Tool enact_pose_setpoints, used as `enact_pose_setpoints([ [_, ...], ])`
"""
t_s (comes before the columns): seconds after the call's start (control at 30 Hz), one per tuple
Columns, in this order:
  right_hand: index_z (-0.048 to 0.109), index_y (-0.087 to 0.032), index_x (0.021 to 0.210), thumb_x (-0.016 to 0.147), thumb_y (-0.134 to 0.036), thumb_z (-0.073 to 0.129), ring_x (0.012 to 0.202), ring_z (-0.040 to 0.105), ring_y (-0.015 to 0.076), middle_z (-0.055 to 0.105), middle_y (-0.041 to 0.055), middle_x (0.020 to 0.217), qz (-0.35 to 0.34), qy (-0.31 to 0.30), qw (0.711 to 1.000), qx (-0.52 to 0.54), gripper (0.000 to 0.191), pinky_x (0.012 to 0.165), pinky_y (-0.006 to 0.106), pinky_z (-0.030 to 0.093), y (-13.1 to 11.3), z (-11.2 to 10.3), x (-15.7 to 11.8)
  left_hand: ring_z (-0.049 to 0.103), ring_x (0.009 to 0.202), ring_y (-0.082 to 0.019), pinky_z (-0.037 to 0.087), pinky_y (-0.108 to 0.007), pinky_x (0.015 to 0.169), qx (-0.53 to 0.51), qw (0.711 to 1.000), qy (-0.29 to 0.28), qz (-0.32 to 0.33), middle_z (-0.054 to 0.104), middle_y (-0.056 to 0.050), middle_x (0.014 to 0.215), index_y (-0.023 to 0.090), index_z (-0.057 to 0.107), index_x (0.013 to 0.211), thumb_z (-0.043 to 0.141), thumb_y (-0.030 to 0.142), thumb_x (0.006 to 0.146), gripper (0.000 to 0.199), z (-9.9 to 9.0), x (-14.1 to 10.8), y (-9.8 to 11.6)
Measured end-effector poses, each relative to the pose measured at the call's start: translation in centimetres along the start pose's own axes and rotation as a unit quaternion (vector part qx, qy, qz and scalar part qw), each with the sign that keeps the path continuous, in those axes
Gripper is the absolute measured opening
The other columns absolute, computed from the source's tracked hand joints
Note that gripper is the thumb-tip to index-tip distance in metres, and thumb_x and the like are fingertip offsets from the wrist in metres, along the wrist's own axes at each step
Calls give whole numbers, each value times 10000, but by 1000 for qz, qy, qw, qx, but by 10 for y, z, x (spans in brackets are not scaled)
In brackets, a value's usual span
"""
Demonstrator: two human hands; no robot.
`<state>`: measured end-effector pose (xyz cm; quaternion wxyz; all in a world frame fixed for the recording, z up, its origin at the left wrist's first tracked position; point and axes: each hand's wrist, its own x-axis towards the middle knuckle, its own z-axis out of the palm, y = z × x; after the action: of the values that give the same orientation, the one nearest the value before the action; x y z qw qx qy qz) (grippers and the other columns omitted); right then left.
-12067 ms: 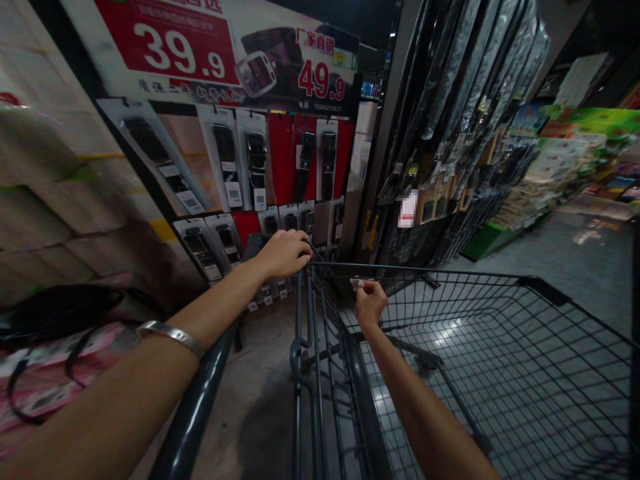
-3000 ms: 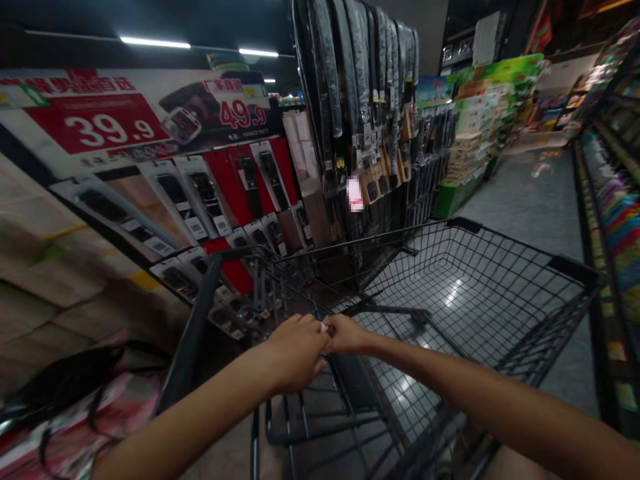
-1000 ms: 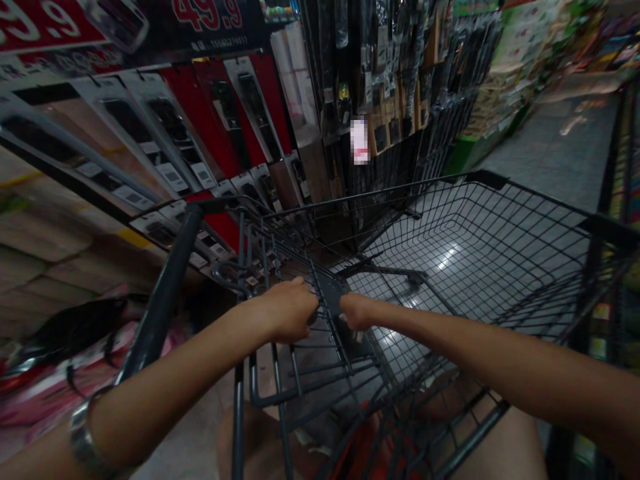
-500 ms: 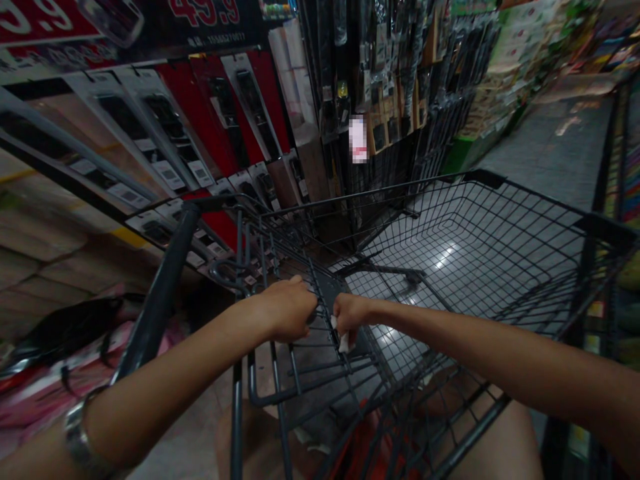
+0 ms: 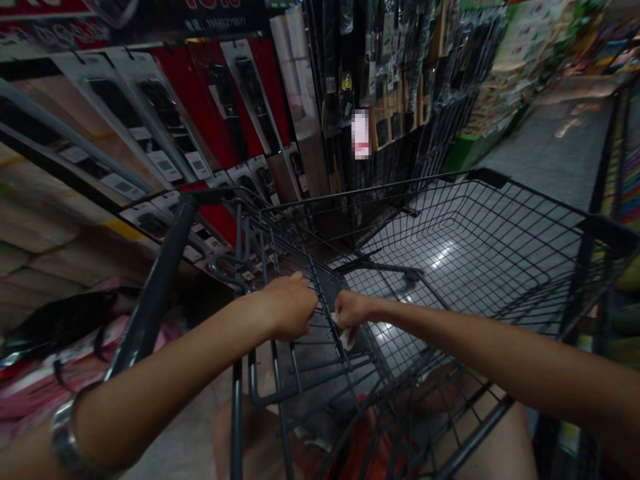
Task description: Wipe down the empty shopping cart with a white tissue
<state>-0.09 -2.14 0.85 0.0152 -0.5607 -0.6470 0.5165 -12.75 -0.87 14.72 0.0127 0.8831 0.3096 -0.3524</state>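
A dark wire shopping cart [image 5: 360, 195] stretches across the view with its basket to the right. My left hand [image 5: 293, 307] is closed around the wire bars of the cart's seat section; its fingertips are mostly hidden. Just to the right, my right hand [image 5: 353, 310] is pinched on a crumpled white cloth [image 5: 347, 339], pressed against the wires beside a dark flat panel [image 5: 330, 287]. Only a small part of the cloth shows below the fingers. The cart's thick handle bar [image 5: 159, 287] runs past my left forearm.
Packaged goods [image 5: 165, 110] hang on a display rack close behind the cart at left. Stacked boxes [image 5: 525, 40] line the aisle floor [image 5: 565, 133] farther right. A pink package [image 5: 65, 373] lies low at left. My bent legs [image 5: 505, 433] are under the cart.
The view has tilted slightly, so the rack sits a little higher in it. Both hands keep almost the same place on the cart, with the white cloth still in my right hand.
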Motion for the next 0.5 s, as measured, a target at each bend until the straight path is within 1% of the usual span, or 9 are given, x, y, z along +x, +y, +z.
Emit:
enact_pose_setpoints([
  [0.1, 687, -56, 677, 627, -107, 610, 643, 645, 179, 673, 55, 633, 15, 24, 997, -71, 105, 480, 171, 429, 1, 3, 1, 525, 1049, -261, 440, -347, 875, -4, 1000, 3, -5, 629, -141, 1050, 156, 675, 961, 647, 344, 746, 287, 1, 0, 0],
  [0.17, 704, -41, 753, 640, -94, 602, 710, 659, 212, 699, 101, 727, 24, 46, 989, -136, 161, 491, 180, 438, 3, 5, 3, 528, 1044, -257, 441, -340, 873, 0, 1000, 3, -4, 630, -136, 1046, 158, 675, 955, 640, 345, 750, 280, 1, 0, 0],
  [0.23, 710, -26, 829, 636, -49, 591, 784, 667, 244, 712, 155, 836, 37, 55, 981, -183, 228, 533, 197, 469, 8, 8, 6, 530, 1043, -253, 439, -333, 877, 4, 1000, 3, -2, 631, -126, 1048, 165, 675, 945, 634, 336, 748, 264, 1, 0, -1],
  [0.33, 712, -11, 852, 607, -4, 607, 849, 667, 278, 707, 204, 902, 55, 42, 975, -213, 266, 604, 224, 510, 18, 13, 11, 534, 1040, -252, 444, -330, 873, 9, 1000, 3, -3, 634, -122, 1042, 166, 678, 932, 624, 308, 745, 241, 1, 1, -1],
  [0.43, 711, -7, 865, 600, -7, 636, 876, 664, 290, 704, 205, 918, 71, 11, 973, -218, 275, 648, 249, 528, 26, 14, 15, 534, 1047, -262, 445, -344, 881, 17, 1000, 6, -6, 633, -139, 1046, 152, 680, 926, 604, 299, 758, 236, 2, -1, -2],
  [0.5, 703, -9, 897, 616, -15, 634, 903, 656, 293, 700, 200, 949, 66, 6, 975, -210, 289, 665, 258, 530, 28, 12, 17, 530, 1058, -267, 439, -353, 896, 21, 1000, 11, -5, 629, -147, 1059, 145, 676, 941, 594, 307, 772, 248, 3, -4, -2],
])
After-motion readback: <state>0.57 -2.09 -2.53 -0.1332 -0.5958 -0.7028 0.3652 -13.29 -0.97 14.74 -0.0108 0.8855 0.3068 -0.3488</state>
